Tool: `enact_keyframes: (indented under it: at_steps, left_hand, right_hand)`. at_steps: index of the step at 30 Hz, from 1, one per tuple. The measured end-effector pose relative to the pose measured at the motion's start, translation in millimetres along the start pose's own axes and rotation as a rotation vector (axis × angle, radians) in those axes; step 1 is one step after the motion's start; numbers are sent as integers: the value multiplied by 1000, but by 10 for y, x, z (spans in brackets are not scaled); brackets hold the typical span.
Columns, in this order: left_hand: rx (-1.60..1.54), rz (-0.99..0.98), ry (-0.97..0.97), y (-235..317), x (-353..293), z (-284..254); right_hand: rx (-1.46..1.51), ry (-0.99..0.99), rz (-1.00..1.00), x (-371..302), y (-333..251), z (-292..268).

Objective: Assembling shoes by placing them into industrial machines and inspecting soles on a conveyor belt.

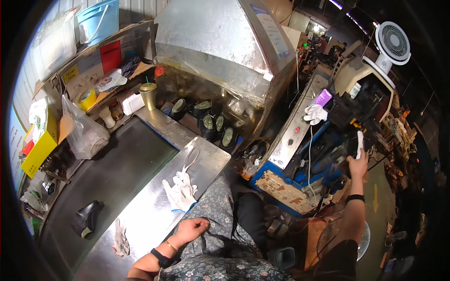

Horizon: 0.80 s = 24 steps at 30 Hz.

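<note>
My left hand lies against the flowered apron on my lap, its fingers curled in with nothing showing in them. Stretched out to the right, my right hand grips a slim white object that points upward; its kind is unclear. A white work glove with a blue cuff lies on the metal table near my left hand, beside metal tweezers. Farther left is a second, soiled glove. A black shoe rests on the dark conveyor belt.
Several dark shoes stand under a metal hood. A blue machine at the right bears another white glove, a purple box and a cable. A white fan stands behind. A gold tumbler sits by the belt.
</note>
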<state>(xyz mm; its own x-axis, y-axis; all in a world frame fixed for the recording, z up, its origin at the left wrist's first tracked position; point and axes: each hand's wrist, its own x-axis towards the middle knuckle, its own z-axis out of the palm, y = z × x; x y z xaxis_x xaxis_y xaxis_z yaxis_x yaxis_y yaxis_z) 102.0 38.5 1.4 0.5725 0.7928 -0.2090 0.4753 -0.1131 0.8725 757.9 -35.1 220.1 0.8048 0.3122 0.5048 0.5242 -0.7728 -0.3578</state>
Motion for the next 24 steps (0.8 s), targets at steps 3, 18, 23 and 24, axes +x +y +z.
enact_keyframes:
  at_steps: [3, 18, 23, 24]
  left_hand:
    - [-146, 23, 1, -79, -17, 20]
    - [-322, 460, -55, 1251, 602, -195]
    - [-878, 159, 210, 1282, 577, -386]
    - [-808, 64, 235, 1208, 487, -466]
  right_hand:
    - [120, 196, -158, -249, -27, 21]
    - [1231, -207, -532, -2883, -1419, -232]
    - [1491, -1180, -545, -3893, -1715, -234]
    - [1559, -1164, -415, -3911, -1748, -196]
